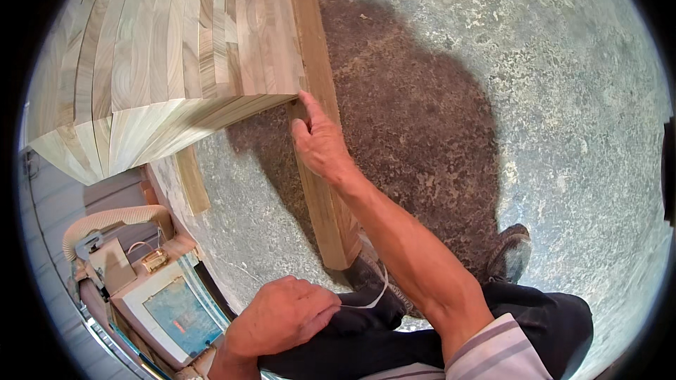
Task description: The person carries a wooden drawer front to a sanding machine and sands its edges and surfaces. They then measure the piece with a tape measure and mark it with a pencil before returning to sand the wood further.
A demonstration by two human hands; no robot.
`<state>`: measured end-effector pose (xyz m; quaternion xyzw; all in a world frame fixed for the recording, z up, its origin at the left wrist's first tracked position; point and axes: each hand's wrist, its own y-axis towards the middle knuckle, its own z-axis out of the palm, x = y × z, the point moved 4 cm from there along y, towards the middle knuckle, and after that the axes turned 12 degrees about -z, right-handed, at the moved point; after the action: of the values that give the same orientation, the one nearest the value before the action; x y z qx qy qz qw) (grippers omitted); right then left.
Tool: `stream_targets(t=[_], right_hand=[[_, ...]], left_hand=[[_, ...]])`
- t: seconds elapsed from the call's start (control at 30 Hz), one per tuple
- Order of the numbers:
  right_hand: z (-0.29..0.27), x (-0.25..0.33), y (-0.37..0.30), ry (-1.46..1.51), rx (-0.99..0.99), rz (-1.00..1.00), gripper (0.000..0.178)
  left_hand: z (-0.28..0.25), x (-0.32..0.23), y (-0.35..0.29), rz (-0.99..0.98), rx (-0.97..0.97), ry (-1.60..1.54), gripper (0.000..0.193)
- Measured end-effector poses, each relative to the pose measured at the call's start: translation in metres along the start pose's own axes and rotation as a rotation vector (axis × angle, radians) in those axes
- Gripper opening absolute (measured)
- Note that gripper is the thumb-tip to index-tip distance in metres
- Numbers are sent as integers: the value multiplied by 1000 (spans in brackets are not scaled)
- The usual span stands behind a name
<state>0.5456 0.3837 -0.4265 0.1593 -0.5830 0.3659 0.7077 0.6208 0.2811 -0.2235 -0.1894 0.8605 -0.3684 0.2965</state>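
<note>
Right hand: While the forearm reaches up and away from the body, the right hand point(324, 144) sets its index fingertip at the near lower corner of the board stack, right beside the long beam.
Right fingers: The index is straight and the thumb stands apart from it; the others curl under, so whether they hold anything cannot be told.
Left hand: Low and close to the lap, the left hand point(285, 317) is bunched, its fingers closed on a thin white strip.
White strip: The white strip point(381, 294) leaves the left hand, bends upward in a loop and passes out of sight by the right forearm.
Board stack: Pale wooden pieces, packed side by side, form the board stack point(183, 35) at upper left.
Supports: The long beam point(324, 197) lies on the floor point(577, 98) along the stack's right side; a second beam point(191, 181) shows its end below the stack.
Lower left: A boxy machine point(129, 304) with a blue panel point(184, 304) stands there, a ribbed hose point(116, 220) arching over it.
Clothing: The striped sleeve point(496, 355) covers the upper right arm, above dark trousers point(553, 317) and a dark shoe point(510, 253).
</note>
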Motion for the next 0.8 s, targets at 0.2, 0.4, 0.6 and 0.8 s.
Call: stream_targets(t=[0.2,0.4,0.6,0.8], right_hand=[[0,6,-2,-141,22,-31,56],[5,18,-5,-104,-12,-107,55],[4,25,-7,-17,69,-5,54],[9,35,-8,-26,-20,-87,54]], left_hand=[[2,1,7,-40,15,4,9],[2,-2,10,-74,28,14,10],[3,-2,9,-101,25,22,9],[4,-5,7,-88,10,25,9]])
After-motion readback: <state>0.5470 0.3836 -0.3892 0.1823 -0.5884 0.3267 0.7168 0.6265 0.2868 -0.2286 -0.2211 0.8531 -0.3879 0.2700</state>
